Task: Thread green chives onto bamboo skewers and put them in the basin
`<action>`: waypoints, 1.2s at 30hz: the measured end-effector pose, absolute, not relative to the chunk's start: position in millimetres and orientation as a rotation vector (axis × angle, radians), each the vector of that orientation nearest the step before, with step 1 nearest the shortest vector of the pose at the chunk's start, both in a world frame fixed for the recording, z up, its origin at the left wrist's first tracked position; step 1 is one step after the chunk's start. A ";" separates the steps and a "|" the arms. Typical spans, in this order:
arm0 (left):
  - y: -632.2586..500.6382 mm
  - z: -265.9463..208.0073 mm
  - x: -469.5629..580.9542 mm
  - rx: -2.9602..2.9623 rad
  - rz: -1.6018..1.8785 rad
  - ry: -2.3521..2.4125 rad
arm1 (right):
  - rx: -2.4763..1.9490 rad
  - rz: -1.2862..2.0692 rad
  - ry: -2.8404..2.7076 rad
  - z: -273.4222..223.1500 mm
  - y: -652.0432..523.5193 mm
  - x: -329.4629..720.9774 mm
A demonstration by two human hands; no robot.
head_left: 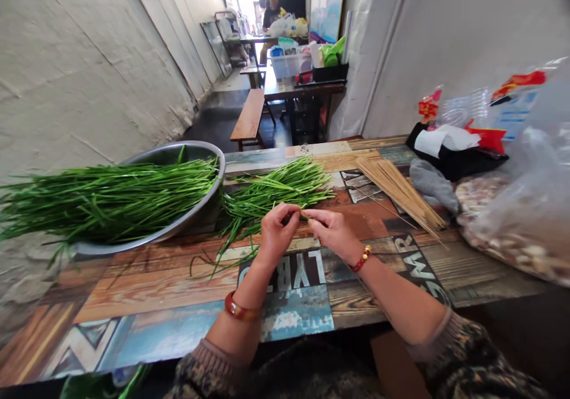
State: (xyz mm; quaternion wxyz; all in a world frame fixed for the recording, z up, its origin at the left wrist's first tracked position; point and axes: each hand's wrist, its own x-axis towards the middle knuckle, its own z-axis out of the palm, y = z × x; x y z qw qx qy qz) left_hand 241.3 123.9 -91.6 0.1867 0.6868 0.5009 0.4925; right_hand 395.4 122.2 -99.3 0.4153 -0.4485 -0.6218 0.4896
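Note:
My left hand (pixel 279 231) and my right hand (pixel 333 231) meet fingertip to fingertip above the table, both closed in a pinch. A short bit of thin dark-green stalk shows between the fingertips; what the left fingers hold is mostly hidden. From under my right hand a thin bamboo skewer (pixel 371 292) runs back along the forearm, largely covered. Just beyond my hands lies a loose pile of garlic chives (pixel 285 184), cut ends to the right. More bamboo skewers (pixel 396 194) lie fanned out to the right.
At the left, a metal basin (pixel 212 203) holds a large heap of chives (pixel 111 194) hanging over its rim. On the right stand a clear bag of garlic (pixel 512 221), a grey cloth (pixel 430 182) and a black container (pixel 458 160). A bench (pixel 250 114) and a person (pixel 271 10) are farther back.

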 end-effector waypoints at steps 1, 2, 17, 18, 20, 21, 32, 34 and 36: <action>124.5 -91.8 241.2 1.967 1.383 1.410 | -1.121 1.230 -1.564 -99.1 122.9 395.4; 125.3 -92.2 240.9 1.997 1.379 1.407 | -1.117 1.228 -1.571 -98.9 123.6 395.6; 130.3 -101.6 237.7 1.849 1.362 1.403 | -1.046 1.219 -1.572 -95.7 125.8 397.0; 130.3 -102.3 237.7 1.845 1.359 1.405 | -1.040 1.219 -1.586 -95.4 125.6 397.3; 130.2 -103.6 237.8 1.820 1.356 1.408 | -1.040 1.209 -1.603 -95.3 125.1 397.6; 130.0 -103.9 238.0 1.791 1.357 1.409 | -1.045 1.200 -1.604 -95.6 124.9 397.6; 124.5 -98.8 239.2 1.868 1.329 1.433 | -1.058 1.227 -1.580 -103.4 123.9 396.0; 124.3 -98.5 238.7 1.922 1.325 1.417 | -1.055 1.250 -1.569 -102.5 123.3 395.9; 124.6 -98.7 238.2 1.948 1.324 1.399 | -1.048 1.275 -1.545 -101.2 122.7 395.9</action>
